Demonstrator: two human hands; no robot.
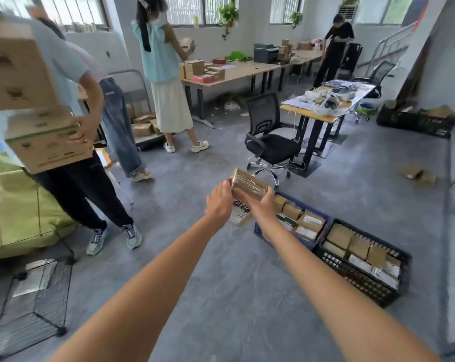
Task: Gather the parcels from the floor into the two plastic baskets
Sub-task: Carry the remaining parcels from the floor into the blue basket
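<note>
Between the left hand [219, 202] and right hand [260, 205], a taped parcel [249, 184] is clasped in mid-air, fingers wrapped round its ends. Just right, below the right hand, sit the blue basket [320, 239] and black basket [393, 288], both holding parcels.

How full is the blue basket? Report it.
Nearly full: brown parcels fill the blue basket up to about its rim. Its near corner is hidden behind the right forearm.

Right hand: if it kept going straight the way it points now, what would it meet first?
The right hand, gripping the taped parcel with the left hand, points up and away across the floor. The first thing on that line looks like the black office chair, though depth is unclear.
</note>
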